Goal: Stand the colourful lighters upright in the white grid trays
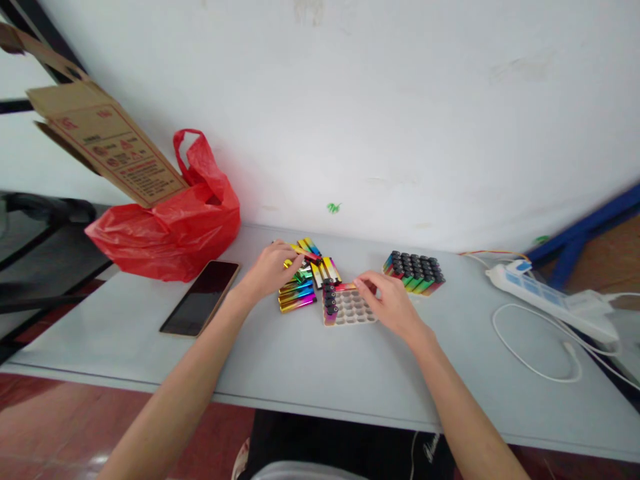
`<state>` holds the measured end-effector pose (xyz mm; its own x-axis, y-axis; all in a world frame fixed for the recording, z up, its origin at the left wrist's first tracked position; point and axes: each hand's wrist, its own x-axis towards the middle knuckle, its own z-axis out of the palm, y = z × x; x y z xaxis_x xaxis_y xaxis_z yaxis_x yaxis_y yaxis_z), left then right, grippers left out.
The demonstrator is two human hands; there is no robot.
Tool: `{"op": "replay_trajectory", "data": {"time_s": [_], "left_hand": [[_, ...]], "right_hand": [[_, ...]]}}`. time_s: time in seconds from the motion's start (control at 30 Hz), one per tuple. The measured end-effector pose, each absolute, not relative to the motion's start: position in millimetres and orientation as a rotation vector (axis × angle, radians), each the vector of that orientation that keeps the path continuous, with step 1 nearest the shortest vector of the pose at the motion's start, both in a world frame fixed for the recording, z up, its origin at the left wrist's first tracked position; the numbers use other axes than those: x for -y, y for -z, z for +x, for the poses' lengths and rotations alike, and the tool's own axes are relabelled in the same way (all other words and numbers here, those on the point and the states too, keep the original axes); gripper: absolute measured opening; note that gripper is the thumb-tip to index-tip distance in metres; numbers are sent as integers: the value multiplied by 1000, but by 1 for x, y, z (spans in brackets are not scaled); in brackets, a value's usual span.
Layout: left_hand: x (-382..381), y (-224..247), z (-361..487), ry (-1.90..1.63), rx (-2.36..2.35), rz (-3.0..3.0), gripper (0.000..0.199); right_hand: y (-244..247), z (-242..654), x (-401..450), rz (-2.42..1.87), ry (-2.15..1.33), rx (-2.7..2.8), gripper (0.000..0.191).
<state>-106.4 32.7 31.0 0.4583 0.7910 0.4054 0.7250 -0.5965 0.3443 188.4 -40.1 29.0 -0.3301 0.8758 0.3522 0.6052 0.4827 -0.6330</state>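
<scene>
Over a pale tray with rows of round holes (353, 313), my right hand (387, 300) pinches a red-orange lighter (346, 287) that lies nearly level. Several black-topped lighters (329, 300) stand upright in the tray's left column. My left hand (273, 270) is above a loose pile of shiny lighters (296, 297), its fingers closed on a yellow and red lighter (306, 253) with a black end. Part of the pile is hidden under that hand, and my right fingers cover the tray's right side.
A block of upright lighters (414, 270) stands to the right of the tray. On the left are a phone (200, 300), a red plastic bag (175, 233) and a cardboard box (115, 143). A white power strip (545, 293) with cables lies at the right, and a wall (350, 120) rises behind the table.
</scene>
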Motion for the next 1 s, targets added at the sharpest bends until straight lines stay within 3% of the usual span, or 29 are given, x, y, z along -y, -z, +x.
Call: {"op": "replay_trajectory", "data": {"time_s": [0.1,0.3,0.43,0.63,0.77,1.0], "left_hand": [[-34,-30,-106,-824,-1387,2547,45],[-41,-27,-114,-910,-1602,2445,41],[-46,-24,-121,-977,-1689,2400,48],[-46,-25,-121,-1039,-1693,2373,49],[-43,-28,-122,-1065,-1697,2351,48],[-40,-31,-116,-1071,-1658,2363,46]], "right_hand": [[-25,187,17,-1219,-471,1941,20],[-37,134,-61,-1191,-452,2200,13],[-38,99,-88,-1235,-499,2448,25],[-26,96,-89,-1219,-590,2417,7],[-27,113,-86,-1207,-648,2238,18],[-48,152,-55,-816,-1219,1240,32]]}}
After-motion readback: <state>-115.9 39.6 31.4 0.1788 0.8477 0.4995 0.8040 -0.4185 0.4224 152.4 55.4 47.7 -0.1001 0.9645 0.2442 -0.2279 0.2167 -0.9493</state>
